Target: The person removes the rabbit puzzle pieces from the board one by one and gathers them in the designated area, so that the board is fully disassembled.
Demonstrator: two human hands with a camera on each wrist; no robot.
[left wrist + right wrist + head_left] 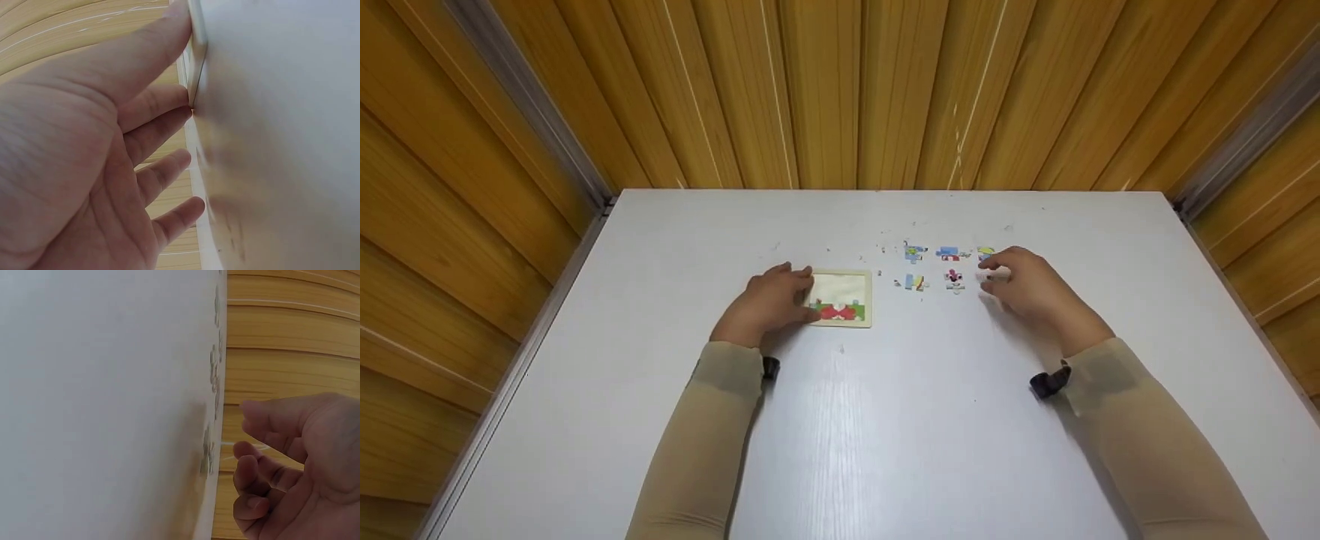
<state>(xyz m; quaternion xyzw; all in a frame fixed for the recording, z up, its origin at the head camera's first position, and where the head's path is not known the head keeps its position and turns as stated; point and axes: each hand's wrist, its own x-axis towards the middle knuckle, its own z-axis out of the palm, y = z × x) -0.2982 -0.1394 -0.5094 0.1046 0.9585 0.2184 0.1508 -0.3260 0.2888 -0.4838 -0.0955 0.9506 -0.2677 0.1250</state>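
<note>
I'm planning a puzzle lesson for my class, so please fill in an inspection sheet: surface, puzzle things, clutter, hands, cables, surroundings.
Surface: white tabletop.
Puzzle frame: fitted pieces along the near side; far part unfilled.
Loose jigsaw pieces: right of the frame.
Clutter: small specks around the pieces.
Left hand: touches the frame's left side.
Right hand: at the rightmost loose pieces, fingers bent; no held piece clearly visible.
Cables: nothing seen.
Surroundings: wood-look panels, grey corner post.
</note>
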